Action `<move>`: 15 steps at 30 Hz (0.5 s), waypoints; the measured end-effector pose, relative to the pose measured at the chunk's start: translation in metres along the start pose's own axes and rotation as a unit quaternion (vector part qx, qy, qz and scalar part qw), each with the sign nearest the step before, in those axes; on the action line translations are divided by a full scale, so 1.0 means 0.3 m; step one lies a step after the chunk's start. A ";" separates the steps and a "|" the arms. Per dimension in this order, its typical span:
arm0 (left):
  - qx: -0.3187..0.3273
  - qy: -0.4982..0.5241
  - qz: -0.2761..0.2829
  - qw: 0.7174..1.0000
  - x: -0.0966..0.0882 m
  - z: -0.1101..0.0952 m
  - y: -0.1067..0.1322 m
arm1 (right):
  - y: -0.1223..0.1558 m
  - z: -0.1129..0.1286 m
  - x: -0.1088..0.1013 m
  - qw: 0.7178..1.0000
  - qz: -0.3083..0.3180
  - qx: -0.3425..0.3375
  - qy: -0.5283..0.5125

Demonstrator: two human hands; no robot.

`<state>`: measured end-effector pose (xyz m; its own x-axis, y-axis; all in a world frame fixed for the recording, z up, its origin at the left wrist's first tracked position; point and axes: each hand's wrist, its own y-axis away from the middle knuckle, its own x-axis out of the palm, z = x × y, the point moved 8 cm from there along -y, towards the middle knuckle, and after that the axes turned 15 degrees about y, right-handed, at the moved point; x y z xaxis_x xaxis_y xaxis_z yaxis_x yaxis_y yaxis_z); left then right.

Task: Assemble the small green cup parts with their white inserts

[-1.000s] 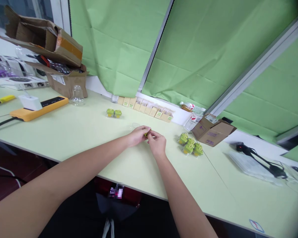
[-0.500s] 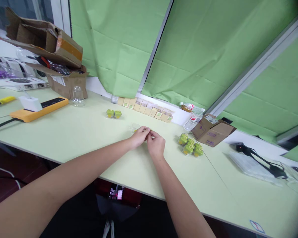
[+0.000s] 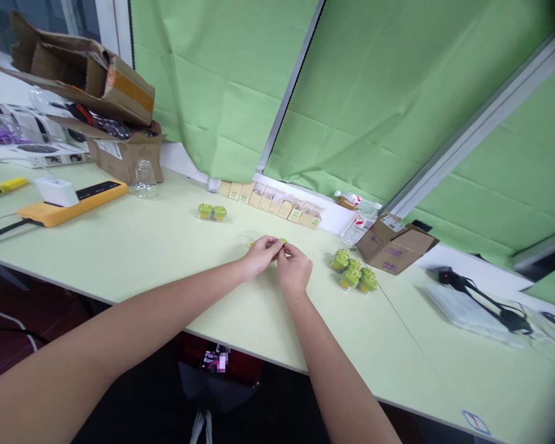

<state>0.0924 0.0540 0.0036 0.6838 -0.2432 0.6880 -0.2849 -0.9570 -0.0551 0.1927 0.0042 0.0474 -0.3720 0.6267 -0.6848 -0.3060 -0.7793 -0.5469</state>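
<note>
Above the middle of the table, my left hand (image 3: 261, 255) and my right hand (image 3: 294, 267) meet at the fingertips, both closed. Pinched between them is a small green piece (image 3: 283, 241), mostly covered by the fingers, so its exact kind does not show. Just behind my left hand lies a clear plastic cup or lid (image 3: 250, 237), partly hidden, with a bit of yellow by it. A pair of small clear containers with green tops (image 3: 211, 213) stands farther back on the left. To the right of my right hand sits a cluster of several similar green-topped containers (image 3: 354, 271).
Along the wall runs a row of small beige cartons (image 3: 272, 202). On the left are an orange power strip (image 3: 83, 202), a clear jar (image 3: 144, 180) and cardboard boxes (image 3: 124, 154). Bottles (image 3: 358, 203), an open carton (image 3: 395, 246) and a black cabled device (image 3: 485, 299) are at right.
My right hand has shifted slightly right, and the green piece at the fingertips shows a little more. The containers stay where they were.
</note>
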 end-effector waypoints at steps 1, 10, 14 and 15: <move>0.001 0.008 0.001 1.000 0.001 -0.002 0.001 | -0.001 0.003 -0.003 1.000 -0.003 -0.006 0.004; -0.032 -0.004 0.047 0.998 -0.030 -0.047 -0.029 | -0.026 -0.033 0.016 0.994 0.018 0.007 -0.110; -0.022 -0.069 0.047 0.996 -0.047 -0.046 -0.043 | -0.034 -0.051 0.034 0.987 0.044 0.011 -0.152; -0.011 -0.084 0.046 0.995 -0.048 -0.049 -0.046 | -0.036 -0.053 0.037 0.987 0.049 0.010 -0.156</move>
<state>0.0766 0.0729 0.0052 0.7566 -0.3552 0.5491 -0.3657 -0.9259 -0.0951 0.2059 0.0194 0.0379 -0.6512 0.5220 -0.5509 -0.2718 -0.8382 -0.4729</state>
